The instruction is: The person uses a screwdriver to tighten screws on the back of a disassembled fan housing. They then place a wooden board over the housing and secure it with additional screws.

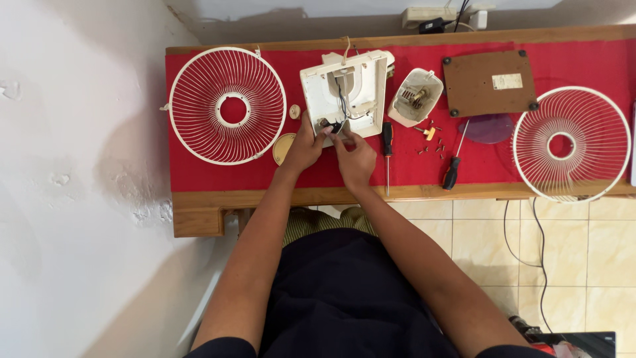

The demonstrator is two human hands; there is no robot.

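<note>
Hands first: your left hand (pixel 303 147) and right hand (pixel 356 159) meet at the near edge of the open white fan base (pixel 344 93), fingers pinched on a small dark part (pixel 331 126) with wires. A screwdriver (pixel 387 142) lies just beside your right hand on the red cloth (pixel 199 172).

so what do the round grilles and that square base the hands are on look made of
Round grilles: thin wire spokes coated glossy white, likely metal. Square base: cream moulded plastic by its smooth walls and rounded corners. Left hand and right hand touch its near edge.
</note>
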